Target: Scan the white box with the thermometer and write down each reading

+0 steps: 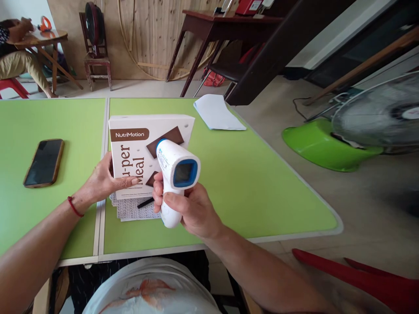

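Note:
A white box (131,152) with a brown "NutriMotion" label is gripped at its lower left by my left hand (106,176), thumb across its front. My right hand (193,205) is wrapped round the handle of a white infrared thermometer (172,163), whose nose points at the box. Its blue-rimmed screen faces me and looks dark. The thermometer covers part of the box's front, so I cannot tell whether they touch. Below the box, patterned paper sheets (131,209) lie on the green table, with a black pen-like stick (145,203) on top, partly hidden.
A phone (44,163) lies on the green table (262,192) at left, a folded white paper (218,112) at the back. Right of it stand a green stool (327,146) and a fan (382,113). A person (19,56) sits far left. Red plastic furniture (353,274) is lower right.

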Demonstrator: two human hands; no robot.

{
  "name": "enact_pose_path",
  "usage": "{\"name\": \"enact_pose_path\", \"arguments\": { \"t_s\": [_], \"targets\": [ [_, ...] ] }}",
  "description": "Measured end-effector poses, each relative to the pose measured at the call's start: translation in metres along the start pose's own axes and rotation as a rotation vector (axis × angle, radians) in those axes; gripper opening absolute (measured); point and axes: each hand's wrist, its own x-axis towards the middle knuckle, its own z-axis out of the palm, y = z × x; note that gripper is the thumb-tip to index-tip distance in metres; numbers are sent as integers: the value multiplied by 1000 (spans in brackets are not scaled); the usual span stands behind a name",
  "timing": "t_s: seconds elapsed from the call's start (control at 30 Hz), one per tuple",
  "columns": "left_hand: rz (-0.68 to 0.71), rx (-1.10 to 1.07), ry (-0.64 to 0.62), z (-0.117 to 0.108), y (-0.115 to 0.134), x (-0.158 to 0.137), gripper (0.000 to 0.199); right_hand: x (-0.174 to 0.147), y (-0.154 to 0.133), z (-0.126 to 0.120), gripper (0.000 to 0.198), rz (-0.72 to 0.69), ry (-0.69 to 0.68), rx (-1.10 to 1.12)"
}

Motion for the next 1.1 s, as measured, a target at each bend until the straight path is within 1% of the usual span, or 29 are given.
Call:
{"name": "enact_pose_path", "arguments": {
  "t_s": [0.1,0.23,0.37,0.57,0.67,0.77,0.83,0.9,0.97,1.0,1.07,1.1],
  "targets": [
    [8,29,6,-2,1,0,63,0,0,2,28,-10,9,-3],
    [-21,64,-24,-6,5,0,66,-1,1,1,28,-22,3,14],
    [-18,-28,-76,-6,7,1,67,0,1,1,30,-21,9,9],
    [56,-126,-113,-2,9,2,65,1,-1,3,33,-26,-11,8],
    [105,-132,-78,-1,11,1,63,-2,-10,-2,34,-64,-16,-41],
    [165,-111,45,-4,11,2,65,-3,-25,-19,32,-155,25,-202],
    [223,-88,146,-9,8,5,68,2,-34,-38,28,-208,76,-376],
    [265,-54,234,-14,2,9,71,13,-36,-59,24,-236,117,-559],
    [281,-17,298,-20,-6,14,70,27,-31,-81,29,-252,177,-729],
    [286,-7,320,-22,-10,16,70,34,-25,-90,35,-274,207,-782],
    [299,3,337,-26,-16,19,70,44,-11,-107,49,-301,255,-843],
    [306,10,335,-27,-18,21,70,48,-4,-112,51,-300,272,-879]
  ]
}}
